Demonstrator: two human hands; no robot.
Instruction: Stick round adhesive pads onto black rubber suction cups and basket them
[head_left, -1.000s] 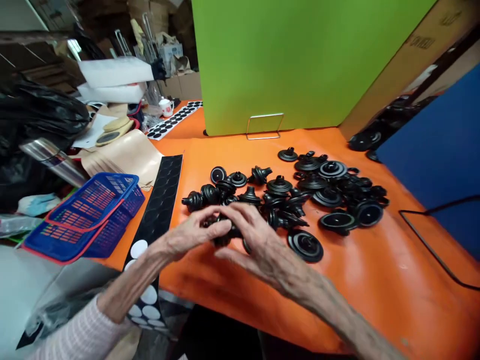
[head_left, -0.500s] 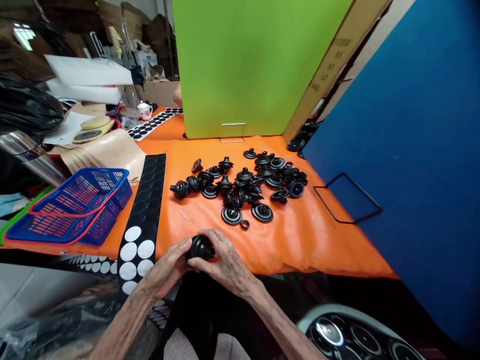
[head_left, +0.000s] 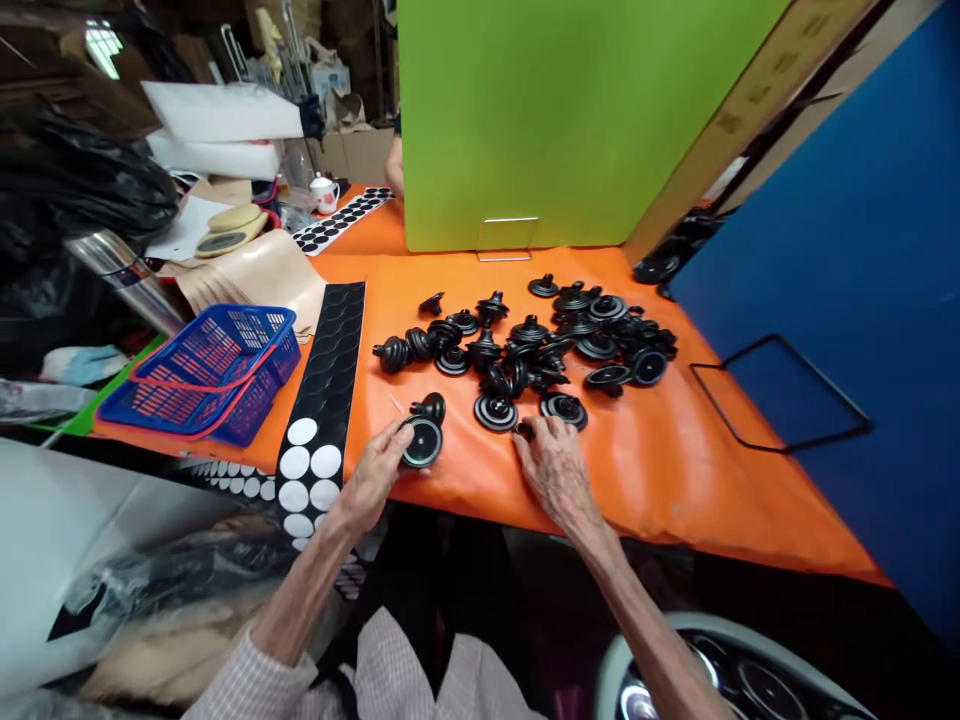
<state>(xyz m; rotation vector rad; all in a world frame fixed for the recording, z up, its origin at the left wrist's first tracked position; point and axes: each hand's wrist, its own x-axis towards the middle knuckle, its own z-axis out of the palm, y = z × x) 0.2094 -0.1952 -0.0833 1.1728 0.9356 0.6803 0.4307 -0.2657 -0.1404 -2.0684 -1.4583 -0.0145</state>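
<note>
My left hand [head_left: 377, 470] is closed on the edge of a black round disc [head_left: 422, 443], its ringed flat face turned toward me. Right behind the disc is a black knob-like piece [head_left: 431, 405]; whether the two are joined I cannot tell. Out to the right, my right hand [head_left: 556, 468] reaches to the table, thumb and fingertips closed around a small black ring [head_left: 523, 431]. By its fingers lie a black stepped disc [head_left: 496, 411] and another stepped disc [head_left: 564, 408], the latter partly behind the fingers. Beyond them spreads a pile of similar black parts [head_left: 529, 335].
The orange table [head_left: 637, 480] carries a black strip with white circles [head_left: 325, 461] and a blue basket [head_left: 196, 350] at left. A green panel [head_left: 570, 120] stands behind, a blue panel [head_left: 840, 300] at right. Someone's arm [head_left: 395, 165] shows beside the green panel.
My hands have parted. The left keeps a black disc, now turned face toward me; the right has moved right to the small ring by the pile. The camera view has shifted.
</note>
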